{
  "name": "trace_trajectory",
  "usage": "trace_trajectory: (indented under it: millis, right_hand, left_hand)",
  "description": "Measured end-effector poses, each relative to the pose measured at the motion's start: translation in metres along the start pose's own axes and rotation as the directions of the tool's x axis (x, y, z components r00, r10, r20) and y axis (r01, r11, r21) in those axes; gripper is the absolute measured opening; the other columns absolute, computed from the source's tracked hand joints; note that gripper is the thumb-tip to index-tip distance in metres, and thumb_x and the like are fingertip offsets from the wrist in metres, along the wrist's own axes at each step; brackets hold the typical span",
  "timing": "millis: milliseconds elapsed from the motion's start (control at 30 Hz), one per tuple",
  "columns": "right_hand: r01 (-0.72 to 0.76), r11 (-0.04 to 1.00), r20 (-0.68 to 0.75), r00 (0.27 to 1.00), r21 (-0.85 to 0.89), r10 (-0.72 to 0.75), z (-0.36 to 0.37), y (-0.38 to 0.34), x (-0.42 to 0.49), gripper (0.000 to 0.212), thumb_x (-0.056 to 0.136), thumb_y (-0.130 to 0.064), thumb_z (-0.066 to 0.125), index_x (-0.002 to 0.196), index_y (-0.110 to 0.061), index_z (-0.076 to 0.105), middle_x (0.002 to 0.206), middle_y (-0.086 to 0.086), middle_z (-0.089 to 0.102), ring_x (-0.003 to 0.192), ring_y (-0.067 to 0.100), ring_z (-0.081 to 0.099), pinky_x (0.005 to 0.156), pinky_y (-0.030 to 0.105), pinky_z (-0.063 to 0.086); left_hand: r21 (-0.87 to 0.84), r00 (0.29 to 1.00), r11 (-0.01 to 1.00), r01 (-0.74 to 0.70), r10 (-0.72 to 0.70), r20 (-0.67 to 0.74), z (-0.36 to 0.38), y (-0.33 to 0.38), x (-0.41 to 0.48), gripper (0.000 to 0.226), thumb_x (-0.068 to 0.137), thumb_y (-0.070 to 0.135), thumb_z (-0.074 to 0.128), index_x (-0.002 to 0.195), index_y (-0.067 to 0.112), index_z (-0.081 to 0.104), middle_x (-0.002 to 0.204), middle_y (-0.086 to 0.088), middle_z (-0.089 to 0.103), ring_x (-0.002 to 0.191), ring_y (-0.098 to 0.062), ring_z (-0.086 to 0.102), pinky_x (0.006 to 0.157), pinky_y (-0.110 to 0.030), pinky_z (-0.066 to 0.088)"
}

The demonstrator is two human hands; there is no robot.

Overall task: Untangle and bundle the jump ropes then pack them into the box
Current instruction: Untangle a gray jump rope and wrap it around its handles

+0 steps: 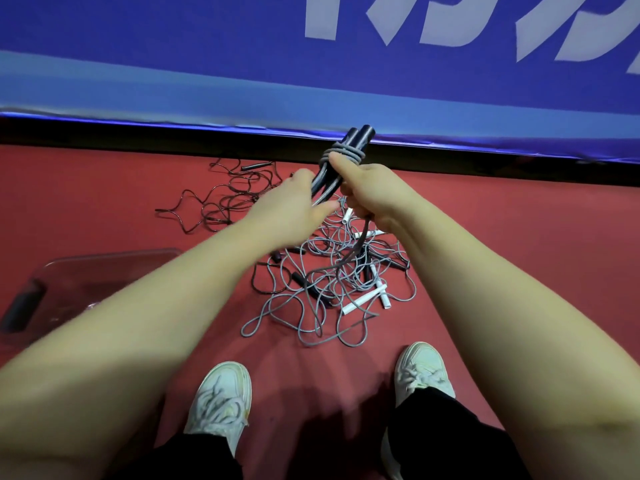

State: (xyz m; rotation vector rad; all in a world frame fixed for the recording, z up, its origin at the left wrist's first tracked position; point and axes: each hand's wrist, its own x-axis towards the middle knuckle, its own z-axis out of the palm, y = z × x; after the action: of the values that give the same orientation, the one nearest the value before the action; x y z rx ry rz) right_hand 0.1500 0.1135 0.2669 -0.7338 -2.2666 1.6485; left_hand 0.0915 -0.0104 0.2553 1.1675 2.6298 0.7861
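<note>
I hold a grey jump rope bundle (349, 147) with two black handles up in front of me. Grey cord is wound around the handles near their tops. My right hand (367, 192) grips the bundle, thumb pressed on the wraps, and a loose cord end hangs down from it. My left hand (294, 206) holds the folded strands just below. On the red floor under my hands lies a tangled pile of grey ropes (332, 292) with white and black handles. A separate black rope (221, 199) lies tangled to the left. The clear plastic box (86, 282) sits at lower left.
A blue padded barrier (242, 64) with white lettering runs across the far side, with a black strip at its base. My two white sneakers (221, 403) stand on the red floor just short of the pile. A dark handle (22, 310) is on the box's left end.
</note>
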Motion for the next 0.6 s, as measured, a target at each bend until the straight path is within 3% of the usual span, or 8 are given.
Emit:
trace_trajectory:
  millis: [33, 100, 133, 200, 267, 333, 500, 600]
  right_hand:
    - [0.028, 0.999, 0.039, 0.999, 0.023, -0.029, -0.002, 0.002, -0.001, 0.032, 0.093, -0.041, 0.05, 0.073, -0.017, 0.047, 0.054, -0.003, 0.03, 0.042, 0.009, 0.021, 0.044, 0.025, 0.016]
    - [0.071, 0.993, 0.128, 0.988, 0.09, -0.083, -0.004, 0.002, -0.004, 0.033, 0.096, -0.039, 0.048, 0.069, -0.019, 0.046, 0.051, -0.007, 0.031, 0.041, 0.006, 0.021, 0.041, 0.02, 0.015]
    - [0.093, 0.99, 0.168, 0.98, 0.104, -0.11, -0.002, 0.001, -0.006, 0.033, 0.097, -0.038, 0.046, 0.069, -0.019, 0.047, 0.05, -0.008, 0.032, 0.041, 0.005, 0.021, 0.041, 0.019, 0.014]
    - [0.128, 0.987, 0.22, 0.964, 0.102, -0.148, 0.002, -0.002, -0.009, 0.034, 0.097, -0.038, 0.044, 0.07, -0.018, 0.047, 0.052, -0.005, 0.033, 0.041, 0.005, 0.022, 0.041, 0.019, 0.014]
    - [0.129, 0.986, 0.227, 0.962, 0.107, -0.151, 0.003, -0.005, -0.01, 0.036, 0.098, -0.039, 0.042, 0.069, -0.018, 0.045, 0.05, -0.007, 0.032, 0.041, 0.004, 0.021, 0.039, 0.017, 0.015]
    - [0.116, 0.987, 0.279, 0.95, 0.107, -0.142, -0.001, -0.007, -0.01, 0.033, 0.098, -0.04, 0.041, 0.074, -0.017, 0.046, 0.047, -0.012, 0.03, 0.042, 0.004, 0.018, 0.04, 0.017, 0.013]
    - [0.113, 0.993, 0.396, 0.912, 0.02, -0.111, -0.023, 0.003, -0.009, 0.025, 0.101, -0.022, 0.038, 0.098, -0.015, 0.063, 0.058, -0.007, 0.038, 0.05, 0.007, 0.024, 0.049, 0.021, 0.016]
    - [0.116, 0.975, 0.316, 0.947, -0.191, -0.051, -0.018, 0.001, -0.009, 0.031, 0.103, -0.023, 0.034, 0.101, -0.01, 0.062, 0.059, -0.004, 0.037, 0.048, 0.009, 0.029, 0.048, 0.022, 0.024]
  left_hand:
    - [-0.294, 0.992, 0.956, 0.007, 0.03, 0.119, -0.004, -0.003, -0.002, 0.026, 0.094, 0.036, 0.055, 0.104, 0.013, 0.047, 0.089, -0.006, 0.058, 0.075, -0.02, 0.058, 0.059, -0.028, 0.044]
    - [-0.767, 0.904, 0.577, 0.281, 0.109, 0.413, -0.013, -0.009, -0.012, 0.023, 0.086, 0.031, 0.06, 0.097, 0.011, 0.053, 0.085, -0.007, 0.064, 0.075, -0.02, 0.066, 0.06, -0.026, 0.056]
    - [-0.832, 0.85, 0.38, 0.404, 0.179, 0.495, -0.016, -0.014, -0.015, 0.032, 0.078, 0.033, 0.063, 0.098, 0.009, 0.057, 0.086, -0.009, 0.068, 0.075, -0.022, 0.07, 0.059, -0.028, 0.057]
    - [-0.843, 0.801, 0.166, 0.512, 0.263, 0.538, -0.013, -0.021, -0.016, 0.041, 0.069, 0.037, 0.067, 0.096, 0.006, 0.064, 0.076, -0.006, 0.066, 0.058, -0.015, 0.065, 0.045, -0.02, 0.05]
    - [-0.866, 0.823, 0.158, 0.475, 0.267, 0.501, -0.01, -0.019, -0.016, 0.026, 0.078, 0.031, 0.059, 0.09, 0.008, 0.057, 0.059, 0.003, 0.05, 0.041, -0.002, 0.043, 0.033, -0.009, 0.03]
    - [-0.881, 0.861, 0.242, 0.406, 0.223, 0.457, -0.009, -0.017, -0.016, 0.014, 0.082, 0.025, 0.051, 0.085, 0.012, 0.047, 0.054, 0.007, 0.038, 0.037, 0.002, 0.029, 0.032, -0.008, 0.015]
    - [-0.927, 0.932, 0.171, 0.335, 0.088, 0.353, -0.018, -0.022, -0.006, 0.016, 0.095, 0.019, 0.044, 0.081, 0.014, 0.045, 0.051, 0.008, 0.035, 0.034, 0.002, 0.026, 0.033, -0.009, 0.012]
    - [-0.906, 0.96, 0.323, 0.273, -0.034, 0.277, -0.016, -0.021, -0.002, 0.02, 0.101, 0.015, 0.042, 0.081, 0.017, 0.039, 0.051, 0.007, 0.036, 0.036, 0.001, 0.026, 0.032, -0.009, 0.014]
